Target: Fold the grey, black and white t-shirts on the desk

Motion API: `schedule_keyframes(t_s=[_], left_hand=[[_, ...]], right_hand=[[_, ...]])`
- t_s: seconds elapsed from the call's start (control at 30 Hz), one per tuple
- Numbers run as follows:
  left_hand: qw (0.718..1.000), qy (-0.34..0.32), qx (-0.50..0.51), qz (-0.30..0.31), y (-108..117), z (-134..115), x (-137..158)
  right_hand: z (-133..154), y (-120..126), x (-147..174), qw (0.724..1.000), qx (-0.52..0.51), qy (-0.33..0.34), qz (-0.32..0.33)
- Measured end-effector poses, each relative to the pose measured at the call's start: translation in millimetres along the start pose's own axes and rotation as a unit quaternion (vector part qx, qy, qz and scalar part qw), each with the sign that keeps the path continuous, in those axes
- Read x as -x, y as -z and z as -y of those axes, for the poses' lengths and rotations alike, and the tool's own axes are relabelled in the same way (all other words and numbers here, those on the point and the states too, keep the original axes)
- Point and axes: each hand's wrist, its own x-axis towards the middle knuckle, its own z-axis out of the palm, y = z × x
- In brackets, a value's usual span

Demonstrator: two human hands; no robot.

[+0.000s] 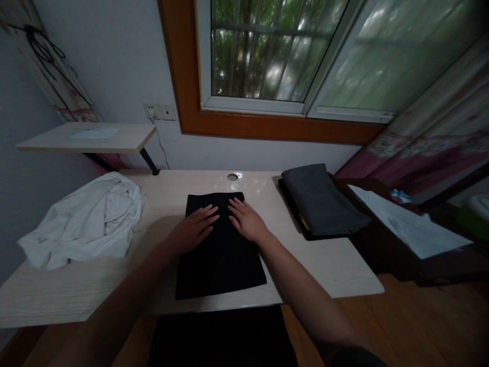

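Observation:
A black folded cloth (221,265) lies flat on the pale wooden desk (305,275), roughly rectangular and wider toward the front edge. My left hand (196,227) rests on its upper left part, fingers stretched out and pointing inward. On the upper right part lies my right hand (246,219), its fingers spread and pointing up and left. Both palms face down on the fabric, with a strip of it showing between them. Neither hand grips anything.
A crumpled white cloth (87,219) lies at the left, below a raised shelf (87,136). Folded grey fabric (321,199) sits at the right on something black. Beyond it, paper (408,224) lies on a dark surface. A window (263,61) is behind the desk.

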Motion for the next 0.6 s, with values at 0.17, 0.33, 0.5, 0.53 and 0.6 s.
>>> schedule_keyframes(t_s=[0.17, 0.33, 0.5, 0.53, 0.6], left_hand=[[0.990, 0.071, -0.101, 0.064, -27, -9, -28], [0.970, 0.157, -0.176, 0.059, -37, 10, -33], [0.958, 0.207, -0.192, 0.059, -32, 38, -26], [0.957, 0.213, -0.190, 0.059, -31, 42, -25], [0.955, 0.223, -0.184, 0.059, -30, 48, -26]], right_hand=[[1, 2, -1, 0.999, 0.003, 0.020, 0.035], [-4, 3, 1, 0.998, 0.037, -0.028, 0.038], [-11, 5, 7, 0.988, 0.076, -0.131, 0.021], [-11, 7, 7, 0.986, 0.079, -0.147, 0.015], [-8, 11, 4, 0.983, 0.078, -0.164, 0.002]])
